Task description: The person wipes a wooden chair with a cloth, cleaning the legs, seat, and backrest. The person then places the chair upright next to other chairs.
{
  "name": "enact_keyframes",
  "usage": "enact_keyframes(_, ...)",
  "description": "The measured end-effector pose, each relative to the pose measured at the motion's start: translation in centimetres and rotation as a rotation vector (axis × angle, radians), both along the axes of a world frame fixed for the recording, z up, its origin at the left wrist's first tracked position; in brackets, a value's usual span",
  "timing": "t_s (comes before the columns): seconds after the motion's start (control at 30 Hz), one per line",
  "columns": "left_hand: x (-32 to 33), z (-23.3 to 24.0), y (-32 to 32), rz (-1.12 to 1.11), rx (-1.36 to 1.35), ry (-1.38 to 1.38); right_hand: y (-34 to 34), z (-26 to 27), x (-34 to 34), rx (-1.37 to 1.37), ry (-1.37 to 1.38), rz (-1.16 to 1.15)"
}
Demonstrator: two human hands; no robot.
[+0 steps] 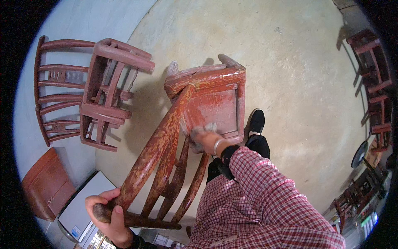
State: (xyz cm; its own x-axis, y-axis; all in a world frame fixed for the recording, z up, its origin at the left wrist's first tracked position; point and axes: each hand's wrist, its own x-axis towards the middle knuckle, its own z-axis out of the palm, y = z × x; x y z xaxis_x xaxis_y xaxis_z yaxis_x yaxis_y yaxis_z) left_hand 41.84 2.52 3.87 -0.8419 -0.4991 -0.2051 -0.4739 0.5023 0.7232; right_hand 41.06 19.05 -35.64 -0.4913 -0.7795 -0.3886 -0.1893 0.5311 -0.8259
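Observation:
A worn reddish-brown wooden chair (155,149) stands tilted before me, its paint flaked and patchy. My left hand (108,214) grips the top corner of its backrest at the lower left. At the seat (214,109), my right hand (205,138) presses a greyish cloth (199,133) against the edge near the backrest; the hand is blurred and its fingers are partly hidden. The seat panel looks glossy red in one part and duller, pinkish in another.
More wooden chairs (105,109) lean at the left wall, above a wooden cabinet (46,186) and a white-topped appliance (90,199). Further chairs (373,77) line the right side, near a round black object (360,154). My black shoe (257,120) is beside the chair.

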Motion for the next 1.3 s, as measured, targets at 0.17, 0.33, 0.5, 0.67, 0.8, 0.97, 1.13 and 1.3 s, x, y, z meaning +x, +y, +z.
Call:
enact_keyframes(0.17, 0.0, 0.0, -0.7, -0.041, -0.058, 0.01, -0.6, 3.1, 1.7, -0.221, 0.012, -0.693)
enact_keyframes(0.33, 0.7, 0.4, 0.1, -0.06, -0.03, 0.018, -3.7, 4.3, -6.9, -0.169, 0.57, -0.361)
enact_keyframes(0.5, 0.4, 0.8, -0.2, -0.268, 0.071, 0.059, -3.9, 2.6, -3.4, -0.058, 0.348, -0.414)
enact_keyframes(0.67, 0.2, 0.5, -0.2, -0.246, 0.068, 0.077, -3.1, 1.3, 6.0, -0.008, 0.0, -0.228)
enact_keyframes(0.8, 0.0, 0.5, 0.0, -0.21, 0.058, 0.064, -2.8, 2.3, 3.9, -0.271, 0.26, -0.497)
enact_keyframes(0.97, -0.4, 0.0, -0.3, -0.229, 0.076, 0.14, -1.9, 1.2, -2.8, -0.201, 0.704, -0.253)
enact_keyframes(1.13, -1.3, 0.1, -1.2, -0.269, 0.085, 0.123, -4.8, 1.8, -2.1, -0.166, 0.138, -0.199)
enact_keyframes(1.3, -1.2, 0.5, -0.9, -0.256, 0.032, 0.084, -4.8, 2.6, -2.8, -0.228, -0.2, -0.202)
